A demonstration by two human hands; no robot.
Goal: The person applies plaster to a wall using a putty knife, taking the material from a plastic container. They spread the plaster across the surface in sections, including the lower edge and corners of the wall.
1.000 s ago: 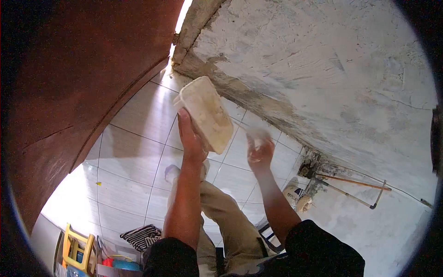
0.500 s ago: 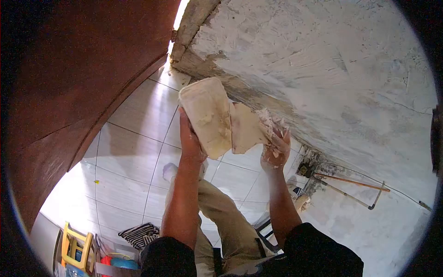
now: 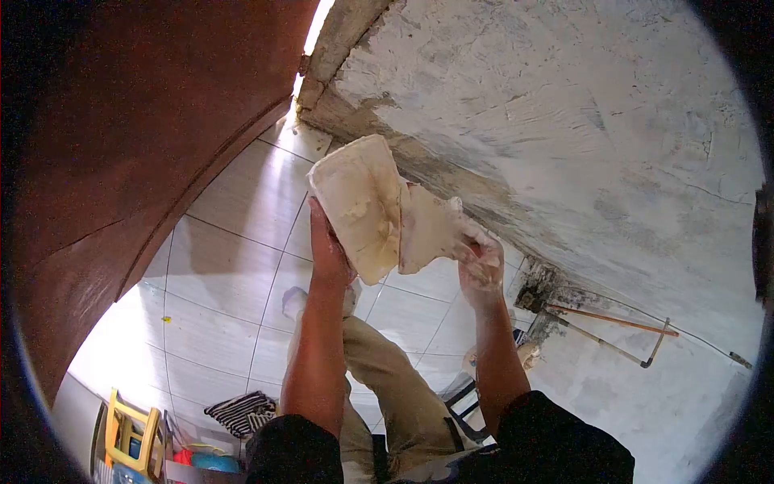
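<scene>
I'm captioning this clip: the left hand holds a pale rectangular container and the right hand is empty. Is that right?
Not quite: the right hand isn't empty. The head view shows it gripping a flat, pale-smeared spreader. The left hand does hold the pale rectangular container.

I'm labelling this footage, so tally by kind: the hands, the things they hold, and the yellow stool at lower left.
Hands: 2 (left hand, right hand)
Tray: 1
Scraper: 1
Yellow stool: 1
Total: 5

The head camera looks forward and down, floor [image 3: 218, 270] below.
</scene>
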